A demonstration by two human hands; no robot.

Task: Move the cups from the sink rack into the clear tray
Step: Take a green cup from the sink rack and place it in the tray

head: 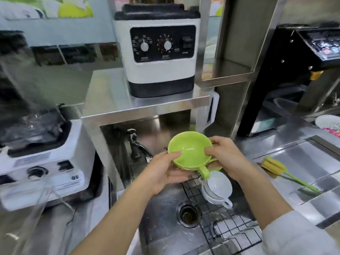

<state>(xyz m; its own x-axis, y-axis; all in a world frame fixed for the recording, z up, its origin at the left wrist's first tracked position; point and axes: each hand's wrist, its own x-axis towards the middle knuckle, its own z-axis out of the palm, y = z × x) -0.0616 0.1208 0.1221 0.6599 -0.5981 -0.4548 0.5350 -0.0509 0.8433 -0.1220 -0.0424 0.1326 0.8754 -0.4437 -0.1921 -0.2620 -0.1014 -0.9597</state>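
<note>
Now | both hands' fingers (175, 155) curled on green cup (189, 150) | above sink rack (228, 230)

The clear tray (35, 208) at the lower left is a see-through smear running off the bottom edge, so its shape and what it holds cannot be made out. Under the green cup (190, 150) more green rims (214, 160) peek out, mostly covered by the right hand (225, 157), and I cannot count them. The white basket (329, 123) is cut by the right edge, and the machine's dial lettering (162, 56) is too blurred to read.
</note>
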